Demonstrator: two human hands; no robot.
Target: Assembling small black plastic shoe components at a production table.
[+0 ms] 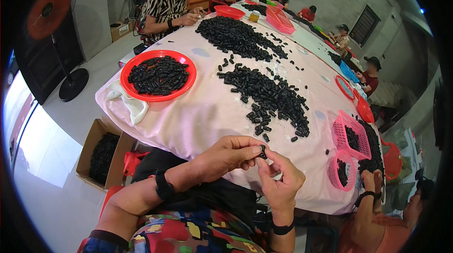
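Near the table's front edge, my two hands meet around one small black cylindrical piece (pixel 263 152). My left hand (pixel 230 156) pinches it between thumb and fingers. From the other side, the thumb and forefinger of my right hand (pixel 281 180) grip the same piece. Something whitish (pixel 278 176) shows between the right fingers, too small to name. Just beyond my hands lies a loose pile of similar black pieces (pixel 269 95), with a larger pile (pixel 233 36) farther back. A round red tray (pixel 192 74) heaped with black parts stands at the left.
The table has a pink cloth (pixel 188 116), with a white rag (pixel 138 110) at its left edge. A cardboard box (pixel 123 147) of black parts stands on the floor. At right are pink baskets (pixel 362 149) and a co-worker's hands (pixel 372 180). Other people sit along the table.
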